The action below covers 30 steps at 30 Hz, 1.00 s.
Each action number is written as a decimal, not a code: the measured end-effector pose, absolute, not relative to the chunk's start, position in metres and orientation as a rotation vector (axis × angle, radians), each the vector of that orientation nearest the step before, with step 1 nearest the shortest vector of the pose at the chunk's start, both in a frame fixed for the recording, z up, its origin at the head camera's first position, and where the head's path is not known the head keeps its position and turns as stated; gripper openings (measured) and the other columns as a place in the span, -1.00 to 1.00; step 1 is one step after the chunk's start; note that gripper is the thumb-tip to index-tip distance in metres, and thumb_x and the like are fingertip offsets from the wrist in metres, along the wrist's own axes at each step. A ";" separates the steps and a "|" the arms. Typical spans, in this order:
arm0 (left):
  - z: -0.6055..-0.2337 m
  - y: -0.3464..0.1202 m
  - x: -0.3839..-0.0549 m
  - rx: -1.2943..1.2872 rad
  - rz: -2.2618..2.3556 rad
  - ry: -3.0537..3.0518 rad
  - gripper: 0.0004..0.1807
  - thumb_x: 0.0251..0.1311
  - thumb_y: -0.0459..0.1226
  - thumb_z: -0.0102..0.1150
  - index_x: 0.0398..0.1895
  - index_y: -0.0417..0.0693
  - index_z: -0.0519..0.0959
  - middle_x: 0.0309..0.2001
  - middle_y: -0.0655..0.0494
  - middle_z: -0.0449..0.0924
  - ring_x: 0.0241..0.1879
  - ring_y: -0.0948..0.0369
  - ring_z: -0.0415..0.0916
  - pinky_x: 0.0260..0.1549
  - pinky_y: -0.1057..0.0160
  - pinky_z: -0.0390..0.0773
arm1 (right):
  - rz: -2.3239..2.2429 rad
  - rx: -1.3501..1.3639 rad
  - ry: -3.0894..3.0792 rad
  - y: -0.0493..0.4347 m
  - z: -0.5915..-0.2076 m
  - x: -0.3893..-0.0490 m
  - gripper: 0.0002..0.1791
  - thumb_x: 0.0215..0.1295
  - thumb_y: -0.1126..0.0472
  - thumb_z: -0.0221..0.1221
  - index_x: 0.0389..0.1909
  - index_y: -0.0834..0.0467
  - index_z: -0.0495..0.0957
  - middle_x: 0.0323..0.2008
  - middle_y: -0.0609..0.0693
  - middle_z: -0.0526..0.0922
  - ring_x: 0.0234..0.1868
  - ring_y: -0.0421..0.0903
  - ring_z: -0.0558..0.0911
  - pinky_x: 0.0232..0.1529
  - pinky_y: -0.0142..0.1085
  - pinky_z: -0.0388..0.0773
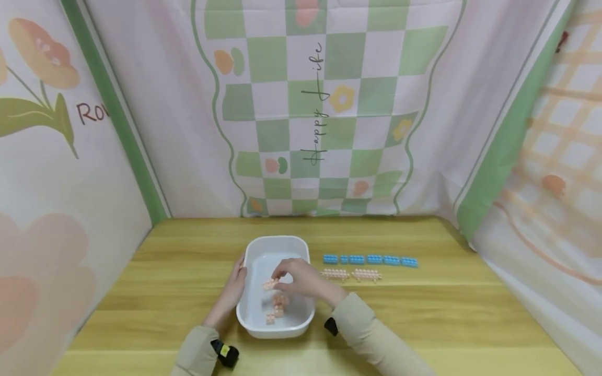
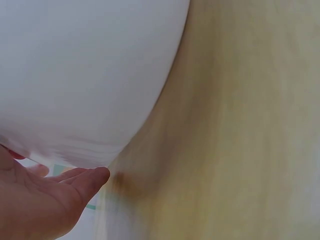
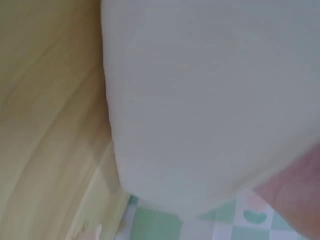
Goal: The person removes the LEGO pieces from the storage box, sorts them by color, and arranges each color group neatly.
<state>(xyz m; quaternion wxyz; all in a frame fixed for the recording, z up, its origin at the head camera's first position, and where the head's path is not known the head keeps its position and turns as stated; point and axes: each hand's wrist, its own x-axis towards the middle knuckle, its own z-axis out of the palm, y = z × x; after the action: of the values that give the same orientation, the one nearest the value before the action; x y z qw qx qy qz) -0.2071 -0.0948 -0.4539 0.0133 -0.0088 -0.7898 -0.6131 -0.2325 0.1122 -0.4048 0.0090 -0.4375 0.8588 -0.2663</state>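
A white plastic tub (image 1: 254, 326) stands on the wooden table. My left hand (image 1: 232, 287) holds its left side, and the left wrist view shows that hand's fingers (image 2: 92, 181) against the outer wall. Above the inside of the tub, my right hand (image 1: 301, 279) pinches a pale pink toy building brick (image 1: 270, 284) between thumb and fingers. Below lie a small cluster of pink bricks (image 1: 279, 300) and another pink brick (image 1: 270, 318) on the tub floor. In the right wrist view, the tub wall (image 3: 200, 100) hides the held brick and most of the right hand (image 3: 295, 195).
Right of the tub, several blue bricks (image 1: 356, 259) form a row on the table (image 1: 423, 313). Nearer me lie two pale pink brick strips (image 1: 335, 274), end to end. A patterned curtain (image 1: 329, 130) hangs behind the table, with cloth on both sides.
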 end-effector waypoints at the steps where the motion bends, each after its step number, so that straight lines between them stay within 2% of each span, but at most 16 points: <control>1: -0.454 -0.095 -0.207 -0.020 -1.912 -2.462 -0.45 0.44 -0.27 -0.44 0.44 -0.25 -0.08 0.12 -0.49 0.34 -0.01 -0.18 0.47 -0.05 -0.01 0.54 | -0.868 -1.368 2.673 0.116 -0.404 -0.232 -0.84 0.18 0.21 0.25 -0.23 0.17 0.64 -0.29 -0.02 0.66 -0.18 -0.03 0.63 -0.09 -0.27 0.58; 6: -0.455 -0.096 -0.208 -0.008 -1.916 -2.469 -0.45 0.44 -0.25 -0.44 0.45 -0.22 -0.08 0.13 -0.48 0.34 0.00 -0.19 0.47 -0.06 -0.02 0.54 | -0.969 -1.364 2.706 0.135 -0.401 -0.233 -0.82 0.22 0.20 0.22 -0.19 0.16 0.62 -0.25 -0.02 0.65 -0.18 -0.03 0.61 -0.11 -0.19 0.59; 10: -0.454 -0.097 -0.208 -0.011 -1.915 -2.475 -0.44 0.45 -0.24 -0.44 0.46 -0.21 -0.11 0.16 -0.47 0.31 0.04 -0.21 0.44 -0.01 -0.07 0.51 | -0.986 -1.361 2.796 0.150 -0.399 -0.236 -0.81 0.20 0.19 0.24 -0.18 0.15 0.61 -0.24 -0.02 0.66 -0.20 -0.09 0.61 -0.14 -0.21 0.60; 17: -0.451 -0.095 -0.207 0.001 -1.909 -2.485 -0.43 0.45 -0.23 -0.44 0.47 -0.20 -0.12 0.25 -0.44 0.23 0.15 -0.23 0.34 0.14 -0.14 0.37 | -1.060 -1.252 2.867 0.175 -0.396 -0.238 -0.79 0.19 0.19 0.25 -0.17 0.17 0.62 -0.23 -0.01 0.68 -0.20 -0.09 0.62 -0.16 -0.23 0.61; 23: -0.451 -0.094 -0.209 0.022 -1.904 -2.501 -0.43 0.44 -0.23 -0.43 0.47 -0.16 -0.11 0.31 -0.40 0.16 0.23 -0.25 0.24 0.20 -0.18 0.28 | -1.110 -1.139 2.887 0.200 -0.399 -0.242 -0.79 0.19 0.19 0.24 -0.17 0.16 0.61 -0.22 -0.02 0.65 -0.18 -0.04 0.61 -0.12 -0.12 0.60; 26: -0.452 -0.094 -0.209 0.019 -1.898 -2.500 -0.43 0.44 -0.24 -0.42 0.47 -0.17 -0.10 0.32 -0.41 0.15 0.23 -0.26 0.24 0.20 -0.19 0.27 | -1.118 -1.114 2.907 0.212 -0.401 -0.245 -0.79 0.18 0.20 0.25 -0.17 0.17 0.61 -0.22 -0.01 0.64 -0.19 -0.01 0.61 -0.12 -0.11 0.60; 30: -0.454 -0.095 -0.208 0.027 -1.908 -2.489 -0.43 0.44 -0.25 -0.41 0.47 -0.16 -0.09 0.29 -0.41 0.19 0.20 -0.25 0.27 0.18 -0.18 0.30 | -1.102 -1.019 2.936 0.228 -0.401 -0.246 -0.79 0.18 0.16 0.25 -0.17 0.12 0.62 -0.22 -0.06 0.63 -0.18 -0.08 0.60 -0.09 -0.10 0.59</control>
<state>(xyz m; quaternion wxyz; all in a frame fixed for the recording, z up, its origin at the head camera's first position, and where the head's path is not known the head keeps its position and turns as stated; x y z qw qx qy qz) -0.2078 -0.0949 -0.4540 0.0028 0.0086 -0.7937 -0.6083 -0.2458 0.2278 -0.4010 -0.0777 -0.3081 0.8877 -0.3331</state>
